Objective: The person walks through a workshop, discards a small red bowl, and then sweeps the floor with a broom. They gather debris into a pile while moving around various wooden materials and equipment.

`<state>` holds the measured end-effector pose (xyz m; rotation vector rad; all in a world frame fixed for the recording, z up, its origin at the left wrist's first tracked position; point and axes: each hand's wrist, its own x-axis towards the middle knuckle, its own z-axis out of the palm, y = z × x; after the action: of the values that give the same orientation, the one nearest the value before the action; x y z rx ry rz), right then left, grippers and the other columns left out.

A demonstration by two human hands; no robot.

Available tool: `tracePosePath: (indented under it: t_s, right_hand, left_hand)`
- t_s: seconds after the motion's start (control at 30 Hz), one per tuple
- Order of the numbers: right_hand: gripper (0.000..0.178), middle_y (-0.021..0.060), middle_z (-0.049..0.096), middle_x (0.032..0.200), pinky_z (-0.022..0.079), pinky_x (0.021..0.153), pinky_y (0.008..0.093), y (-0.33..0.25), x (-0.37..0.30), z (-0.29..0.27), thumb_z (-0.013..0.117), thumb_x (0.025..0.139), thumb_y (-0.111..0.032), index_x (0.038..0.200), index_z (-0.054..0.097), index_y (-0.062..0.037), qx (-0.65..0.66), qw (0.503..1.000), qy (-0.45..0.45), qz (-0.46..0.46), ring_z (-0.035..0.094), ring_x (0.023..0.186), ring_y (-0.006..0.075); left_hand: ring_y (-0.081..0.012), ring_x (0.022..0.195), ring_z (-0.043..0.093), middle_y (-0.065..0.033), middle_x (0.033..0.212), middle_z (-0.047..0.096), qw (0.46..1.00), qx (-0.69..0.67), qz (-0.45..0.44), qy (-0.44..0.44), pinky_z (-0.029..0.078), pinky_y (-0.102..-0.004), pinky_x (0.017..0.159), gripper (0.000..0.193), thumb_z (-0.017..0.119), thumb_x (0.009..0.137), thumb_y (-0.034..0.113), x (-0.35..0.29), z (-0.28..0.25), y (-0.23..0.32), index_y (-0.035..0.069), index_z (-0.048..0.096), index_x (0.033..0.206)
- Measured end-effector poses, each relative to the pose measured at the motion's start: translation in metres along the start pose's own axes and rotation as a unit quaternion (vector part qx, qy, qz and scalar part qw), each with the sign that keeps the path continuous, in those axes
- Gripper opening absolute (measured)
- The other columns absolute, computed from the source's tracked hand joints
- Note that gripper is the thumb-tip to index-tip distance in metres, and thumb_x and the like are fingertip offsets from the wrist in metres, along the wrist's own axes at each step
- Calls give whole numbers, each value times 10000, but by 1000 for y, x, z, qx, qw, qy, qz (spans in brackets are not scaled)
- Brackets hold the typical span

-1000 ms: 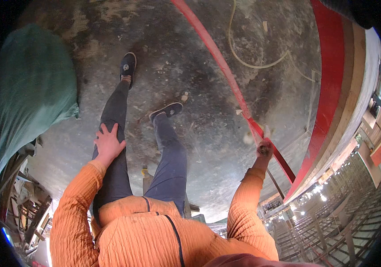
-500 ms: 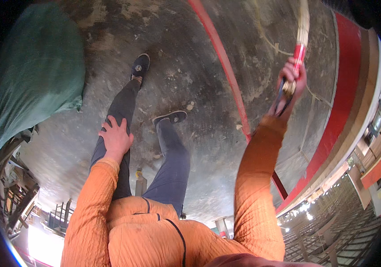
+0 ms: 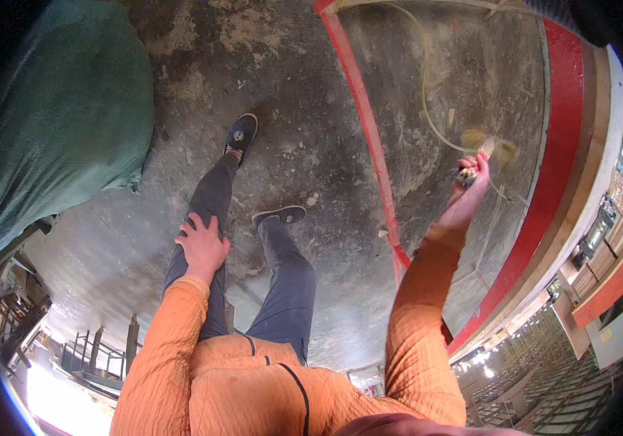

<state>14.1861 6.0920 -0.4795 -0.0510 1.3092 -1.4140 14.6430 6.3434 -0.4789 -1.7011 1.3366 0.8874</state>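
Evidently gripping firmly, the right hand (image 3: 476, 172) has its fingers closed around the bound handle of a short bristle broom (image 3: 487, 147), held out over the concrete floor (image 3: 290, 87) between a narrow red strip (image 3: 367, 131) and a broad red band (image 3: 564, 109). The broom's yellowish end is blurred, so whether it touches the floor cannot be told. A pale hose (image 3: 428, 94) curves in just beside it — a low or wide stroke could snag the bristles there. The left hand (image 3: 205, 248) rests on the left trouser leg (image 3: 214, 190), fingers spread wide and holding nothing. That palm seems to brace the stooped body; if it slid on the fabric, balance could suffer. A swing too far toward the band might knock the knuckles, and a slack grip could let the handle twist.
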Motion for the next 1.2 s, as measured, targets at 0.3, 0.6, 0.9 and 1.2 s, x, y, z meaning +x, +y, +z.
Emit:
tracePosePath:
  t_s: [0.3,0.6,0.9,1.2]
  right_hand:
    - [241,118,450,828,377,407,220,75,-28,124,426,832,-34,1069,396,-63,223,922,-266,171,426,535,103]
    - [235,149,518,784,405,425,257,70,80,139,480,827,-94,1048,415,-45,118,938,-182,272,496,566,147]
    - [610,120,515,704,380,328,252,99,-159,141,534,754,-35,1259,208,-140,-83,992,-90,25,459,398,146]
    - [523,113,563,718,382,353,236,51,-322,-100,584,786,-96,1254,364,-172,-186,950,171,181,472,424,121]
  left_hand:
    - [-436,1082,365,-226,1265,296,1000,9,6,-4,385,-579,769,556,550,723,386,9,-4,5,142,429,1207]
    - [-430,1096,359,-208,1250,325,1000,4,16,14,365,-584,785,543,539,732,388,19,-13,2,145,426,1204]
    - [-424,1061,380,-217,1219,330,999,40,5,22,387,-585,761,506,530,733,365,13,-9,11,136,443,1175]
    - [-370,991,444,-170,1071,413,988,112,50,97,437,-557,671,392,530,730,362,2,-16,38,106,512,1025]
